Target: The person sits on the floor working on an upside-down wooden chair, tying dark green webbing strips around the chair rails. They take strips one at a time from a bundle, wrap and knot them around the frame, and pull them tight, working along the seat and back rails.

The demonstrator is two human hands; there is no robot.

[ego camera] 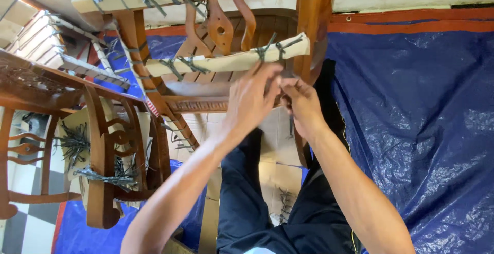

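1. Second wooden chair, far left of the floor: stands with loose twine scraps around it.
2. Wooden chair, centre, upturned on flattened cardboard: its rails are padded.
3. Wrapped rail: pale padding bound with dark twine; this is the part in hand.
4. Left hand: grip clenched on the rail's right end, fingertips pinching at the twine.
5. Right hand: grip closed beside the left; what it pinches cannot be told. Judged best practice: steady the rail with one hand, work the knot with the other.
6. Blue tarpaulin: covers the floor to the right edge.
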